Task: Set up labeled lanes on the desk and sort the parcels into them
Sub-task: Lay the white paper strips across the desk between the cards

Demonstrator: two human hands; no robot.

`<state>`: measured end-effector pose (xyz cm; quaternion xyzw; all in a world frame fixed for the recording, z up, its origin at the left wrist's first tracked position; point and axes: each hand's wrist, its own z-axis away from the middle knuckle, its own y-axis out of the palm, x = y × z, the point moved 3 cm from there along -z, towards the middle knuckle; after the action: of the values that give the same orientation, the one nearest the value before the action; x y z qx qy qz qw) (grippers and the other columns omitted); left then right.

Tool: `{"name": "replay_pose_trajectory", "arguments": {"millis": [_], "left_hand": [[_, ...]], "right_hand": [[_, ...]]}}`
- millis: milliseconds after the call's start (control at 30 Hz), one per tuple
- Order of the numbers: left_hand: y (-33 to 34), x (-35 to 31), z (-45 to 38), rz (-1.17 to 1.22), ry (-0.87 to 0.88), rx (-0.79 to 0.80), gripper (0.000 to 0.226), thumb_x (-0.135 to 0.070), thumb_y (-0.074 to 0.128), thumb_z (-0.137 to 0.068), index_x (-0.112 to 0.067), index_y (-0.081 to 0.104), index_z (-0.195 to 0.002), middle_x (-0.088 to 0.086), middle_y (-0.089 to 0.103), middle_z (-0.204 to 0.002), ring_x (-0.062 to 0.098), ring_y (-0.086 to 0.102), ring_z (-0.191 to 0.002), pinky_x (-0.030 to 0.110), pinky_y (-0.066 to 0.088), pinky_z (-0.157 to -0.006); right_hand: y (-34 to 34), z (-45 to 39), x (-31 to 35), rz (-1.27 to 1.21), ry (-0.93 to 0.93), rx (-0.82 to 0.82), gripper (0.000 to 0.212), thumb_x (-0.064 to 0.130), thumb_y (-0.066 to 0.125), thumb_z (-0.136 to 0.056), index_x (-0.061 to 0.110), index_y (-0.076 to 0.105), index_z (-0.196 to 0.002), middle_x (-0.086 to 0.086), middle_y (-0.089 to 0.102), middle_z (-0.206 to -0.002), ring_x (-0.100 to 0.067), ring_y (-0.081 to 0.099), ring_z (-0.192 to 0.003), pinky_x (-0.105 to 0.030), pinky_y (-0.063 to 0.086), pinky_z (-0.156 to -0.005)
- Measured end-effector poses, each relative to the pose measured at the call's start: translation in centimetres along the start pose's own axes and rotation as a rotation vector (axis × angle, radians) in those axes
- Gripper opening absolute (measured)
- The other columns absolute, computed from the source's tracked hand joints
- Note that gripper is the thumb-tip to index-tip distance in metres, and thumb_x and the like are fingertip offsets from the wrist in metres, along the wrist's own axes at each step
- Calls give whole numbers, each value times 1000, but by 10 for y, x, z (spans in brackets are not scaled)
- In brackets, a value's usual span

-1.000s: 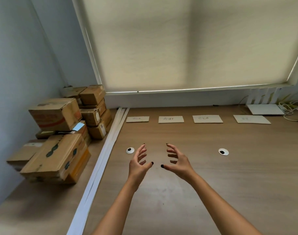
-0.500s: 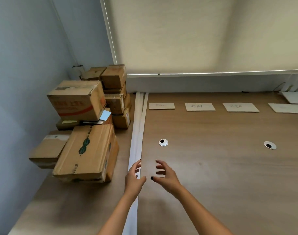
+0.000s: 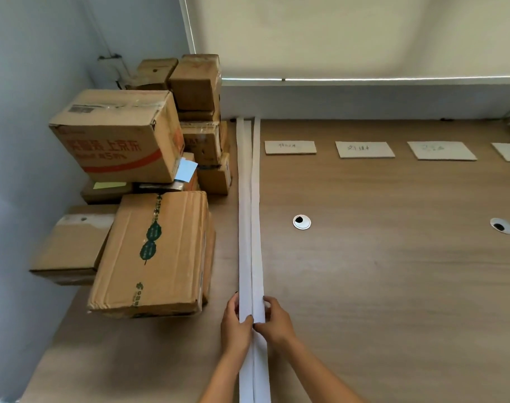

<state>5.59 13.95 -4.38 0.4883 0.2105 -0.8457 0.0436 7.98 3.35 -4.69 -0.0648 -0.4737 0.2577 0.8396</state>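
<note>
Left hand (image 3: 235,324) fingers (image 3: 234,303) curled over the left edge of the white strips (image 3: 250,228), thumb on top. Right hand (image 3: 275,319) mirrors it: fingers on the right edge, thumb pressing the top. Both gripping the bundle at its near end, thumbs nearly touching at the centre.

Strips lie flat on the wooden surface (image 3: 393,271), side by side, running straight from near edge to back wall.

Parcels (image 3: 149,254): cardboard boxes stacked left of the strips, against the wall, none in a lane. Nearest box has green tape; one behind it has red print.

Label cards (image 3: 290,147) in a row along the back, right of the strips, well apart from each other; handwriting too small to read. Two round cable grommets (image 3: 301,221) mid-surface.
</note>
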Motion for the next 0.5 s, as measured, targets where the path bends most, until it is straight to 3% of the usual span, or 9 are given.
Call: {"name": "replay_pose_trajectory", "arguments": {"millis": [100, 333, 500], "left_hand": [[5, -1, -7, 51, -55, 2, 52, -1, 55, -88, -14, 41, -136, 9, 53, -132, 27, 53, -117, 39, 48, -97], [3, 0, -14, 67, -126, 21, 50, -5, 59, -87, -11, 42, -134, 12, 56, -129, 28, 56, -112, 30, 47, -87], [-1, -5, -16, 103, -128, 43, 51, -4, 61, -87, -11, 41, -133, 11, 52, -131, 28, 54, -115, 32, 47, -88]], "right_hand": [[2, -5, -1, -76, 68, -34, 53, 11, 67, -82, 8, 43, -129, -8, 60, -122, -19, 60, -106, -13, 46, -74], [2, -9, -11, -150, 111, -80, 37, 18, 75, -76, 9, 63, -110, -4, 69, -102, -15, 66, -87, -19, 52, -64], [4, -9, -9, -167, 108, -116, 21, 15, 74, -78, 16, 65, -97, 0, 68, -95, -13, 64, -84, -29, 57, -79]]}}
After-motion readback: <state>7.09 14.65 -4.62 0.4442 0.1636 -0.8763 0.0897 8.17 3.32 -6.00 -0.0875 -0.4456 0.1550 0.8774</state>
